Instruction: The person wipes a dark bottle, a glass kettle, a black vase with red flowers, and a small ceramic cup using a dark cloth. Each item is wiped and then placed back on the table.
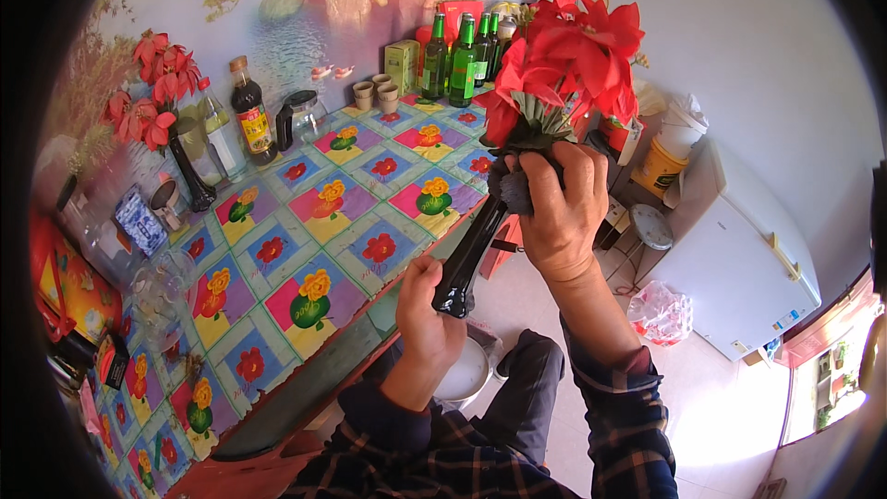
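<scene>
A glossy black vase [473,260] with red artificial flowers [578,55] is held tilted in front of me, over the table's front edge. My left hand [426,319] grips its flared base. Near the vase's neck, my right hand [565,204] presses a dark grey cloth [514,187] around it, just below the blossoms; the fingers hide part of the neck. A similar black vase [190,170] with red flowers [166,76] stands at the back left of the table, beside a clear bottle [223,135] with a red cap.
The table has a patterned cover [378,222]. On it stand a soy sauce bottle [253,118], a glass pot [308,118], paper cups [388,98], green bottles [463,69] and a glass pitcher [159,298]. A white bucket [463,371] sits below; a chest freezer [741,256] stands right.
</scene>
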Available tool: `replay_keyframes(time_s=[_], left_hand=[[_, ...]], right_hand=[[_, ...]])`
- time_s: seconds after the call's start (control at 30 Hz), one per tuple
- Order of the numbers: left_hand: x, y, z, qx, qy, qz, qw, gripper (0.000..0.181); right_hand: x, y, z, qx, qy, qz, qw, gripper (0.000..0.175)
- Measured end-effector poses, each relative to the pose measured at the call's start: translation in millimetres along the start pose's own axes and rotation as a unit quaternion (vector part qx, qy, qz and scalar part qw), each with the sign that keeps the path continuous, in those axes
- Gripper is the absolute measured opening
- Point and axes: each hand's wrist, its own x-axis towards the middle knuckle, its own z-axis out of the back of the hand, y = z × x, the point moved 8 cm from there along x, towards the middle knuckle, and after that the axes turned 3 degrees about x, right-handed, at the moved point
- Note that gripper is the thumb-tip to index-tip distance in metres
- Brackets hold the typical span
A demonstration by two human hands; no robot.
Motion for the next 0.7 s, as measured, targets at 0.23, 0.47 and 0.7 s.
replay_keyframes(time_s=[0.23,0.47,0.7], left_hand=[[3.0,12.8,-22.6,-0.164,0.097,0.127,0.973,0.038],[24.4,1.7,-13.2,-0.207,0.161,0.179,0.948,0.047],[19.8,2.0,-21.0,-0.209,0.124,0.219,0.945,0.047]], right_hand=[[-21.0,-26.5,-2.7,0.189,-0.043,-0.253,0.948,0.025],[-68.9,50.3,-0.3,0.356,0.134,-0.224,0.897,0.029],[-100.3,18.8,25.8,0.393,0.216,-0.284,0.847,0.023]])
